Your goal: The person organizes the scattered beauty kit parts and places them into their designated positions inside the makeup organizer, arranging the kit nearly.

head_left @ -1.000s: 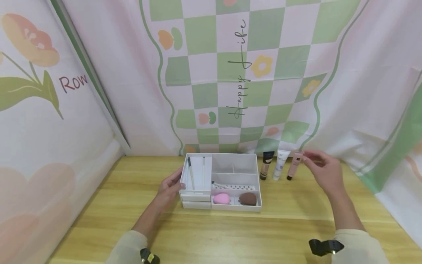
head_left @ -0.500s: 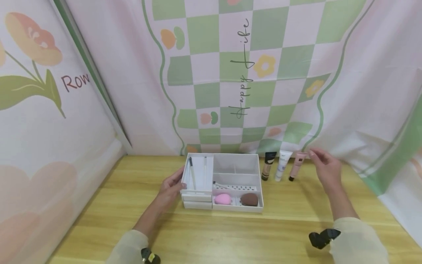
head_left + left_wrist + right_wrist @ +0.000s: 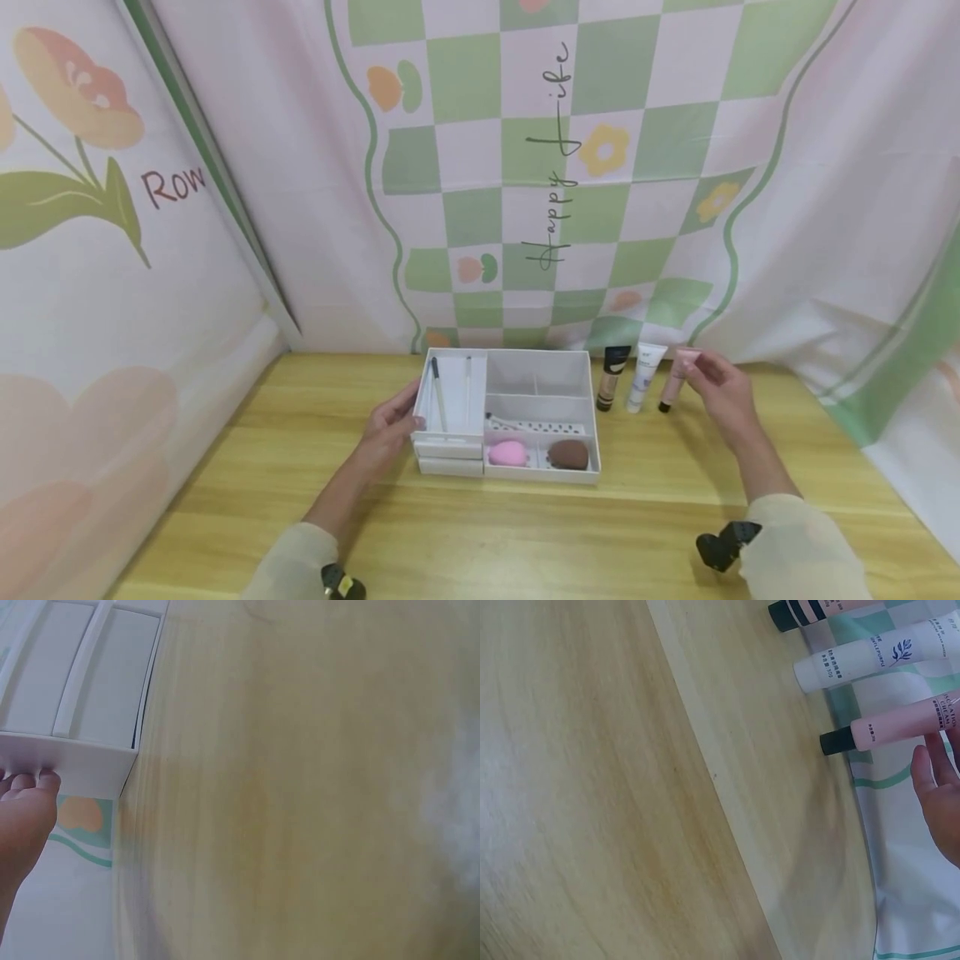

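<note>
A white organizer box (image 3: 536, 477) stands on the table. My left hand (image 3: 390, 425) rests against its left side; in the left wrist view the fingertips (image 3: 49, 780) touch the outer wall. Right of the box, three tubes stand cap down in a row: a black-topped tan one (image 3: 611, 379), a white one (image 3: 645, 379) and a pink one with a black cap (image 3: 672, 385). My right hand (image 3: 726, 392) pinches the pink tube near its upper end, with the thumb across its front. In the right wrist view, fingers (image 3: 922, 769) lie against the pink tube's side.
Inside the box are thin brushes (image 3: 438, 396), a dotted white strip (image 3: 543, 427), a pink makeup sponge (image 3: 508, 453) and a brown one (image 3: 568, 454). Two drawers (image 3: 450, 458) form its front left. A patterned cloth (image 3: 525, 208) hangs behind the wooden table (image 3: 510, 542).
My right hand first draws slightly away from the pink tube, then moves back left and takes hold of its upper end. The left hand stays at the box.
</note>
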Available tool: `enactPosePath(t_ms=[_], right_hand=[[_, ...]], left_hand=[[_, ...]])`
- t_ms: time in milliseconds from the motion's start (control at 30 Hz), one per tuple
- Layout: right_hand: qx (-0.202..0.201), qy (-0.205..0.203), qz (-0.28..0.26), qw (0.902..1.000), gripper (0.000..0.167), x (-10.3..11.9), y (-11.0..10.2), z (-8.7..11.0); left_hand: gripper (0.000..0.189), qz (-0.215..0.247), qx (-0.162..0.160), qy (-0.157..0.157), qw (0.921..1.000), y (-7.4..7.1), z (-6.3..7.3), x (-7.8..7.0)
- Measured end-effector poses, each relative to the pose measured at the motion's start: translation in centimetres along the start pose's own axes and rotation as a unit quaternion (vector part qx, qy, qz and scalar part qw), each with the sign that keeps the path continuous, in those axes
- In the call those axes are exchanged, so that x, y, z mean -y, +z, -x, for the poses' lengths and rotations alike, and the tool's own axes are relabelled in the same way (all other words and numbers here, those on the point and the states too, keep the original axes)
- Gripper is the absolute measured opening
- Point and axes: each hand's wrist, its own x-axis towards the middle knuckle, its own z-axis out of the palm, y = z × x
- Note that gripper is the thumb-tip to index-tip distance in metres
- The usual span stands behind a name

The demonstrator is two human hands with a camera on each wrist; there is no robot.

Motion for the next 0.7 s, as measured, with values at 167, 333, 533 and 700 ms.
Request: enactPosePath(t_ms=[167,333,533,700], right_hand=[[-0.014,0.003,-0.022,0.9997,0.043,-0.01,0.26,-0.26],[-0.038,-0.017,-0.069,0.9967,0.016,-0.07,0.44,-0.38],[-0.051,-0.021,-0.137,0.9890,0.010,-0.15,0.52,-0.37],[-0.065,-0.014,-0.115,0.9912,0.008,0.15,0.43,-0.25]], left_hand=[[0.075,0.002,-0.004,-0.006,1.0000,-0.02,-0.05,0.05],[0.075,0.005,-0.004,0.000,1.0000,0.03,-0.06,0.02],[0.075,-0.001,-0.007,-0.004,1.0000,0.08,-0.04,-0.06],[0.074,-0.003,-0.012,-0.011,0.9999,0.10,0.02,-0.14]])
